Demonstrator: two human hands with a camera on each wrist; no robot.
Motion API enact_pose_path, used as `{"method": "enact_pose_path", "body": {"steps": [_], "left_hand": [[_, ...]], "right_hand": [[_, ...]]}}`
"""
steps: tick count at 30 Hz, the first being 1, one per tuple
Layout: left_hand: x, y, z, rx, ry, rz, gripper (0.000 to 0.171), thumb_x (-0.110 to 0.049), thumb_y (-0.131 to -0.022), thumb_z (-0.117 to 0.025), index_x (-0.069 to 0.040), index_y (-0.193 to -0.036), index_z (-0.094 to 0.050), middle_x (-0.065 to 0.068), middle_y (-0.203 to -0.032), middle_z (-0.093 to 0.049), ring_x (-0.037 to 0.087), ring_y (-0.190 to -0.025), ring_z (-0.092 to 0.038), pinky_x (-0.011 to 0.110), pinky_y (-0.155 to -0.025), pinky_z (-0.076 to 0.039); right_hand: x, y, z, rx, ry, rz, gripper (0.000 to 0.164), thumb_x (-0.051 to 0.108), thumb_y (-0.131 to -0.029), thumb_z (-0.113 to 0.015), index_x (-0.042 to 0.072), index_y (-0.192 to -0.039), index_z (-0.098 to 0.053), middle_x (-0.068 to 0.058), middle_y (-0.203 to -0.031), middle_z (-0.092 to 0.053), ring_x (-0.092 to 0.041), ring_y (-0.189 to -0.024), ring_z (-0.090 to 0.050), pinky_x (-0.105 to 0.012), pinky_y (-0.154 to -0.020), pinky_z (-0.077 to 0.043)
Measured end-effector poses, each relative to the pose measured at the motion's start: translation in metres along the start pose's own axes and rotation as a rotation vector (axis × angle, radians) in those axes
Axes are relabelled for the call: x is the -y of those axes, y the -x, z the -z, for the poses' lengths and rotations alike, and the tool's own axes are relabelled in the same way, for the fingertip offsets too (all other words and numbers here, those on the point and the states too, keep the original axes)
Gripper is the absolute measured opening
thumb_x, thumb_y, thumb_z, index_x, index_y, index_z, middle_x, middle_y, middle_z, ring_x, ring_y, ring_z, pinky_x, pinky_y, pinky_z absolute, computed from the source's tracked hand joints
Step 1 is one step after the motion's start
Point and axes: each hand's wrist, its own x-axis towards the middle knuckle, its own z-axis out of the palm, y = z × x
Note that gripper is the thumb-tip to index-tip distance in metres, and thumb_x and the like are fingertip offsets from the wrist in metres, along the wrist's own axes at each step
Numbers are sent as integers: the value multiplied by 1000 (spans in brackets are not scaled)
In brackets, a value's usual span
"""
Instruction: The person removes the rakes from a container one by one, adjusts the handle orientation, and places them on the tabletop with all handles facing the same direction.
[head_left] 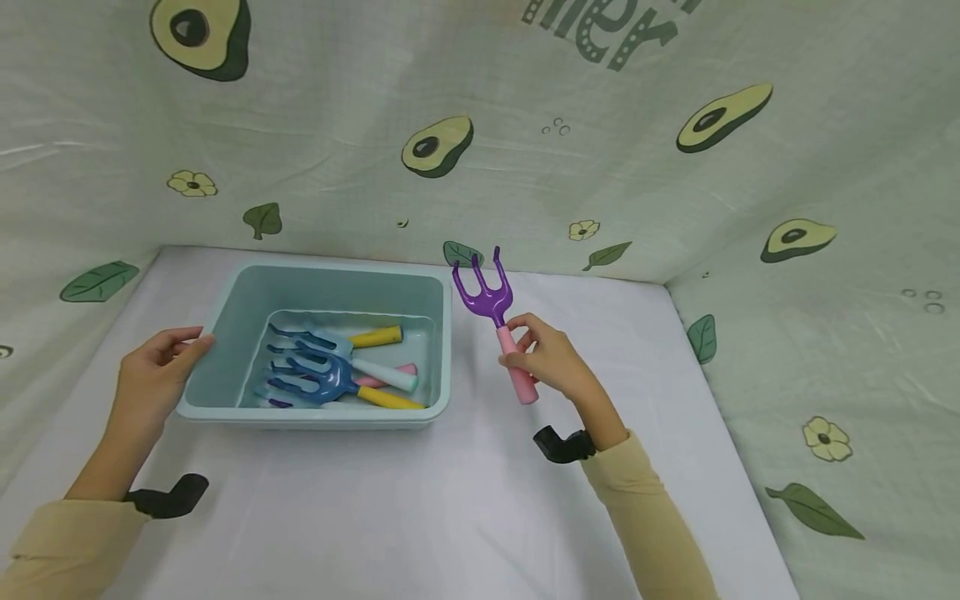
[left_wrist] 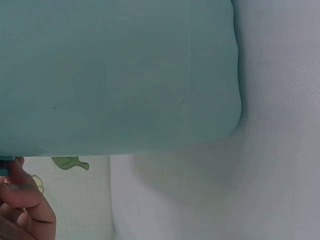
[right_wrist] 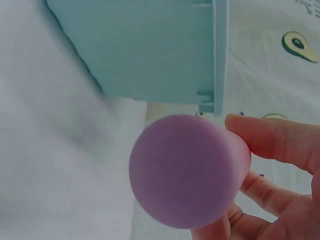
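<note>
In the head view my right hand point(head_left: 546, 354) grips the pink handle of a toy garden fork point(head_left: 486, 302) with three purple tines pointing up and away. It is held in the air to the right of a pale teal plastic bin point(head_left: 444, 350). The handle's round pink end point(right_wrist: 182, 172) fills the middle of the right wrist view. My left hand point(head_left: 161, 367) pinches the bin's left rim between thumb and fingers. Inside the bin lie several more forks, among them a dark blue fork point(head_left: 330, 382) with a yellow handle and a lighter blue fork point(head_left: 322, 337) above it.
A white cloth covers the table point(head_left: 480, 517). Behind and at the sides hangs a pale green curtain point(head_left: 337, 167) printed with avocados, leaves and flowers. Black wrist mounts point(head_left: 562, 446) sit on both wrists. The left wrist view mostly shows the bin's outer wall point(left_wrist: 115, 80).
</note>
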Motion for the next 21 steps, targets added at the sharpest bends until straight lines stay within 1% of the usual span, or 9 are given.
{"method": "enact_pose_path", "body": {"steps": [5,11,15,21], "left_hand": [[-1,1,-1,-8,-1,-9,59,-44,-91,-54,0,-131,-47,-25,-77,-49,-4,-74,-45,8,-58,-41],[0,1,0,-9,14,-10,56,-42,-91,-55,-2,-129,-49,-25,-76,-49,-5,-72,-46,9,-57,-41],[-2,2,0,-7,4,-3,59,-43,-91,-54,-1,-131,-47,-24,-77,-48,-4,-73,-46,9,-57,-42],[-3,2,0,-11,-5,0,59,-44,-91,-53,-1,-131,-47,-23,-78,-48,-3,-73,-46,9,-57,-42]], "right_hand": [[-15,-2,-9,-33,-37,-76,49,21,-81,-69,14,-125,-48,-14,-96,-54,-22,-73,-58,-27,-56,-52],[-32,-6,-22,-54,-75,-132,48,21,-81,-69,14,-123,-48,-14,-95,-53,-22,-72,-58,-26,-54,-52],[-40,-8,-30,-65,-86,-162,48,21,-80,-69,13,-123,-48,-14,-94,-54,-21,-71,-58,-26,-53,-51],[-50,-13,-42,-79,-123,-179,46,16,-79,-70,10,-120,-50,-14,-91,-55,-19,-65,-58,-28,-50,-51]]}}
